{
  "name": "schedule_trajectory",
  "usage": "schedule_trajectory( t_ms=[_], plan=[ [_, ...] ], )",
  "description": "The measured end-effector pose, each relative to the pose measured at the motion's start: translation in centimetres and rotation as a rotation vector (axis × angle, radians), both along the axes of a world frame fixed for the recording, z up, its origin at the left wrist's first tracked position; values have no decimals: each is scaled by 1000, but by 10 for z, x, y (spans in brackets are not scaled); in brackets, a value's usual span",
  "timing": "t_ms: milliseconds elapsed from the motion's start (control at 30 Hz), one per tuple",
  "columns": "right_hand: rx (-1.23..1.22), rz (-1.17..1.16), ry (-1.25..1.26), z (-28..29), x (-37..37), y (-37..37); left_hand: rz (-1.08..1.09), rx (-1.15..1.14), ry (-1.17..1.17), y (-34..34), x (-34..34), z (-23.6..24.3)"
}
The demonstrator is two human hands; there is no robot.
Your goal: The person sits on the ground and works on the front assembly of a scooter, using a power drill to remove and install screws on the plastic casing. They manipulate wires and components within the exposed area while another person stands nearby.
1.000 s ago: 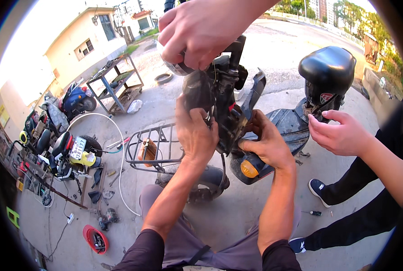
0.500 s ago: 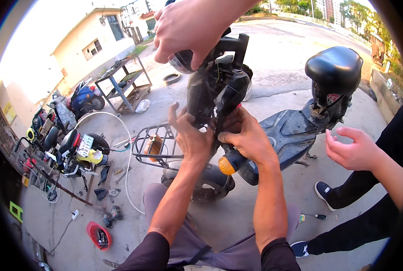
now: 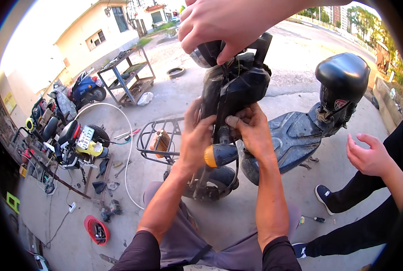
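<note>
A black plastic scooter housing (image 3: 242,88) stands upright in front of me, with a clear lamp near its top. My left hand (image 3: 196,140) is closed on its lower left edge, fingertips partly hidden behind it. My right hand (image 3: 255,135) pinches at its lower right underside, close to a dark stem; what lies between thumb and fingers is hidden. Between my wrists a black rounded part with an orange end (image 3: 219,155) juts out. Another person's hand (image 3: 237,27) grips the top of the housing from above.
A black scooter seat and body (image 3: 280,140) stand to the right, beside a person's open hand (image 3: 368,156) and legs. A wire rack (image 3: 158,142) lies behind my left hand. Farther left are a metal shelf (image 3: 125,77), parked scooters, a white hose and a red bowl (image 3: 96,230).
The housing has swung to the right and turned, with the other person's hand moving right along with it. The orange-ended part has shifted left between my wrists. My hands stay at the underside.
</note>
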State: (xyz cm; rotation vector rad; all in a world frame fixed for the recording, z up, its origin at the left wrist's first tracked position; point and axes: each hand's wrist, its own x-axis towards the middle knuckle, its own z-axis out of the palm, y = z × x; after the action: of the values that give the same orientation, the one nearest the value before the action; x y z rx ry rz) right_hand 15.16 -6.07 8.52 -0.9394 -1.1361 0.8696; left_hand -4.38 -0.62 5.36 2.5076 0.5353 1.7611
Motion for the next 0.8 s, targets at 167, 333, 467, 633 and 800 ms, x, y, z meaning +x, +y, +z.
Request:
schedule_trajectory(
  t_ms=[167, 333, 467, 633, 800],
  plan=[
    [114, -84, 19, -12, -11, -1, -207, -419, -170, -12, -14, 6],
    [117, -71, 49, -17, -9, 5, -37, -556, -106, -23, -8, 20],
    [107, -76, 50, -13, -10, 5, 220, -370, 111, -18, 0, 38],
    [210, -116, 171, -12, -22, 0, 326, -275, 204, -13, 1, 51],
    [171, -139, 138, -15, -20, 10, 382, -335, 285, -20, 2, 65]
  ],
)
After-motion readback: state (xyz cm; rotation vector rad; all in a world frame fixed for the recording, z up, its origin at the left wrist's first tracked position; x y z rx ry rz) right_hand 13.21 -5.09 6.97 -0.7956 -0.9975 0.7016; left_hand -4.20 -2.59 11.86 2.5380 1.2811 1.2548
